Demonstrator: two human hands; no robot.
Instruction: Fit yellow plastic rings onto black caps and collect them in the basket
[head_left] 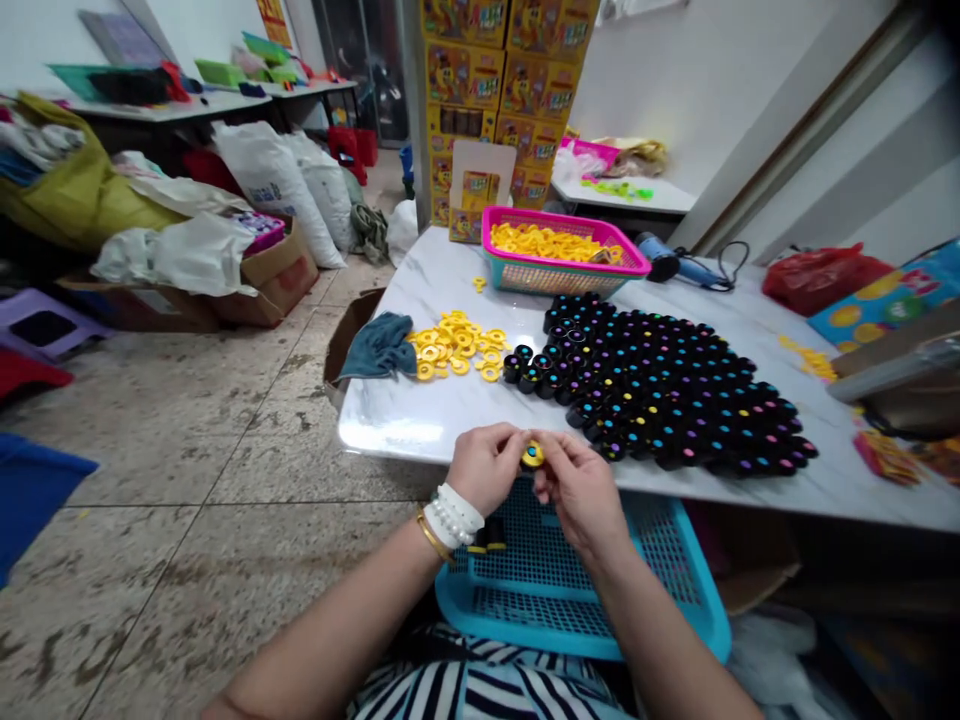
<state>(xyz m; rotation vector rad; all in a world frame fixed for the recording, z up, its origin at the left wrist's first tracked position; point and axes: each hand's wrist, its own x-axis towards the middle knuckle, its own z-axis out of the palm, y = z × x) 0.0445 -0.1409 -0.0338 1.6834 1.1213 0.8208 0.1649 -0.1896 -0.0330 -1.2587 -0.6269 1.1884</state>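
Between my two hands is a small black piece with a yellow ring [532, 455] on top and a blue dot at its centre. My left hand [486, 466] pinches it from the left, with bracelets on the wrist. From the right, my right hand [581, 490] grips the same piece with closed fingers. Both hands are at the table's front edge, above a blue basket [465, 600] that holds a few black and yellow pieces [491, 535]. Loose yellow rings [454, 345] lie beyond my left hand. Many black pieces with coloured dots [667, 380] stand packed together at the right.
A pink and teal basket of yellow rings [525, 272] stands at the table's back, before stacked yellow boxes [465, 75]. A dark cloth [380, 345] lies at the left edge. A blue tool [694, 270] and red bag [821, 280] are back right.
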